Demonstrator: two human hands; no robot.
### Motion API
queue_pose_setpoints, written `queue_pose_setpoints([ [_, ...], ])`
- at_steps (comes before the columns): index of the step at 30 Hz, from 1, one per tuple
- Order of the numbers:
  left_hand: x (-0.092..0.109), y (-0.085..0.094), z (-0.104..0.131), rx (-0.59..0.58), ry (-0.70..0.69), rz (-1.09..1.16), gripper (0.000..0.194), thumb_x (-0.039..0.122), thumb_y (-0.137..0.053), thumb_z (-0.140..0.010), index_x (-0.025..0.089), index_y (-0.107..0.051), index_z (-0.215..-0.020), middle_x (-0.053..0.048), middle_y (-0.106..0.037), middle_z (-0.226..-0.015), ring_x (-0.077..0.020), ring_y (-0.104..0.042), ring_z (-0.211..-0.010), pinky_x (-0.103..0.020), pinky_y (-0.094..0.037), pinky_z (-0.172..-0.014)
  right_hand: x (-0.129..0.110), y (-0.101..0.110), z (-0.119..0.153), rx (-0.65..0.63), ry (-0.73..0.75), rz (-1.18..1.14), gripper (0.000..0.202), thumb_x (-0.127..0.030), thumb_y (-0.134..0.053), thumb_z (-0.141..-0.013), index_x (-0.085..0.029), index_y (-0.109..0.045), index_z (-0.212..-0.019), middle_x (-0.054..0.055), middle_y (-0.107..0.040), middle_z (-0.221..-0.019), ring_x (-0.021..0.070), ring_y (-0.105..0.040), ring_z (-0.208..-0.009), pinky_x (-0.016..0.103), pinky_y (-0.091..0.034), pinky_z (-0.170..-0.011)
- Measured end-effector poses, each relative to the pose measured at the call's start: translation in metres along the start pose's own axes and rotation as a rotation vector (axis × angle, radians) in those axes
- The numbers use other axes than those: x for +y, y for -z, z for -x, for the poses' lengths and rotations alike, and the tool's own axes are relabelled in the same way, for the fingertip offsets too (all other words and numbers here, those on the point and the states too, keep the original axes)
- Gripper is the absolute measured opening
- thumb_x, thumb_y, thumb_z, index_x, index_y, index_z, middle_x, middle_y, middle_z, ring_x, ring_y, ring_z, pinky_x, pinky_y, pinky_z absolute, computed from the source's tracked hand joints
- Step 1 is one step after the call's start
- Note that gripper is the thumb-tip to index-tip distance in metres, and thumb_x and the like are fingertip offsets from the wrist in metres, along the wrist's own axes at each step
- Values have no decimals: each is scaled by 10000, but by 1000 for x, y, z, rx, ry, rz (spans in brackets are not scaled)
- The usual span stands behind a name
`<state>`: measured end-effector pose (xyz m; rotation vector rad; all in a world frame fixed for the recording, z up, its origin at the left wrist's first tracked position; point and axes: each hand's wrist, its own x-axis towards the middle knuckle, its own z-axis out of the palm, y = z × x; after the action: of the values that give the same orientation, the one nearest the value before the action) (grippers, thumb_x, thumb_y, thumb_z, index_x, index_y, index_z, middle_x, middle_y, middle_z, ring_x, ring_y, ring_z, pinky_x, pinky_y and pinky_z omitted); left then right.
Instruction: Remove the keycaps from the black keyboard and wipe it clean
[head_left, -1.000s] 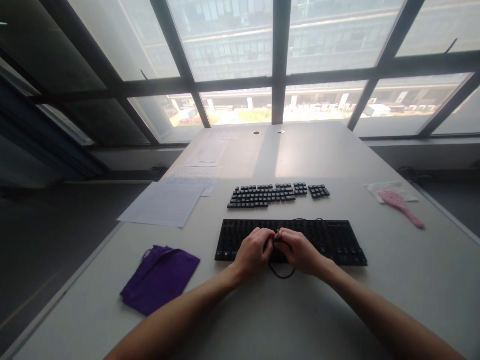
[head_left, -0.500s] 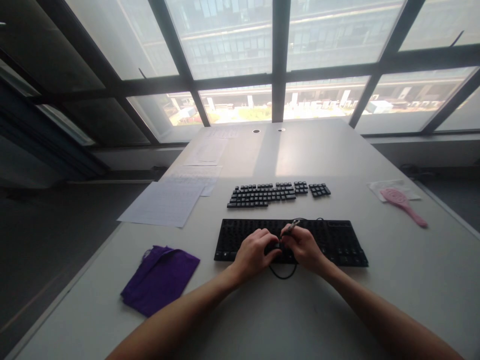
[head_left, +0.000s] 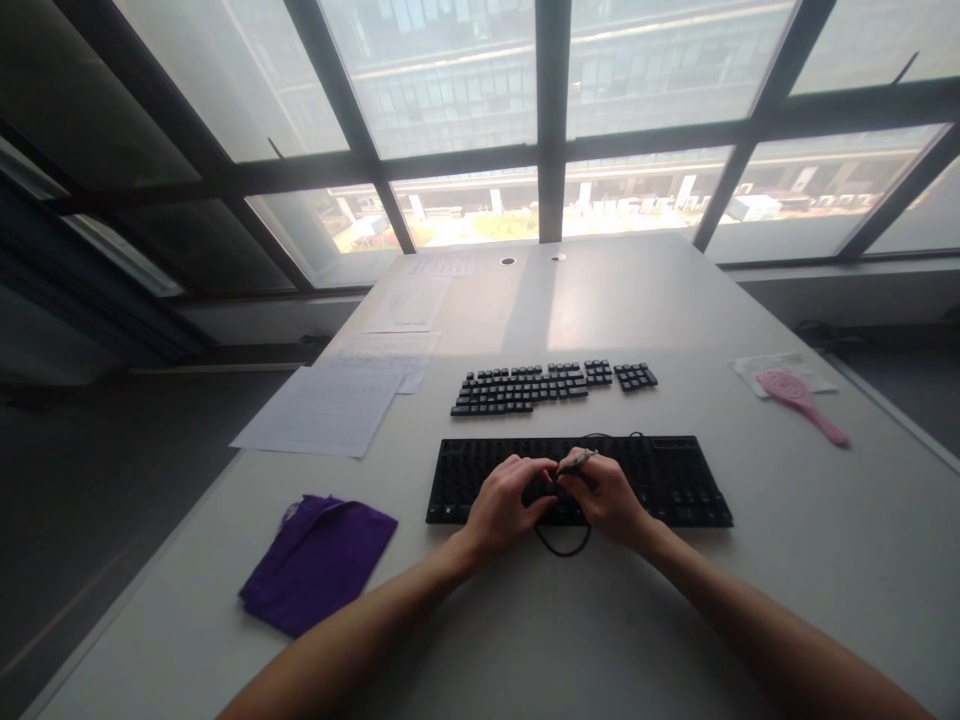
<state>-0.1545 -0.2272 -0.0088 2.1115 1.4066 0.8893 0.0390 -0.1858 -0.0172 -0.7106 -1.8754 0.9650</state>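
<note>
A black keyboard base point(head_left: 465, 465) lies across the table, with many key positions bare and some keycaps along its lower edge. My left hand point(head_left: 510, 500) rests over its middle, fingers curved, thumb and index finger apart beside the other hand's fingertips. Just to the right, my right hand point(head_left: 604, 498) pinches a slim metallic tool point(head_left: 579, 461), its kind unclear, tilted over the keys. What lies under the fingertips is hidden. Beyond the keyboard, loose black keycaps point(head_left: 517, 390) are laid out in rows like a keyboard.
White table point(head_left: 480, 640) runs up to the windows. A black cable point(head_left: 561, 553) loops out at the keyboard's front. To the left lie a purple cloth pouch point(head_left: 319, 560) and printed paper sheets point(head_left: 315, 410). At right, a pink hairbrush point(head_left: 802, 398) rests partly on a white wrapper point(head_left: 742, 372).
The metallic tool in my right hand has tipped lower, closer to flat. Both hands stay over the middle of the keyboard. The whole view has shifted slightly.
</note>
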Motion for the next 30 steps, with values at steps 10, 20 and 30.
queue_pose_setpoints([
  [10, -1, -4, 3, 19, -34, -30, 309, 84, -671, -837, 244, -614, -1095, -23, -674, -1020, -196, -588, -979, -353, -505, -906, 8, -4, 3, 121, -237, 31, 193, -327, -585, -954, -191, -614, -820, 53, -682, -726, 199, -637, -671, 301, -505, -625],
  [20, 5, 24, -26, 173, -32, -96, 147, 168, -657, -876, 216, -644, -1014, -42, -676, -1002, -196, -601, -912, -342, -506, -832, 9, -2, -2, 201, -363, -122, 276, -429, -608, -933, -185, -599, -804, 34, -677, -685, 166, -603, -554, 272, -470, -537],
  [30, -37, 18, -114, 30, -34, -573, 130, 275, -807, -771, 202, -727, -842, -60, -640, -993, -257, -526, -993, -392, -454, -875, 12, -1, -1, 199, -334, -95, 277, -433, -605, -933, -188, -600, -804, 28, -672, -671, 161, -593, -553, 266, -458, -531],
])
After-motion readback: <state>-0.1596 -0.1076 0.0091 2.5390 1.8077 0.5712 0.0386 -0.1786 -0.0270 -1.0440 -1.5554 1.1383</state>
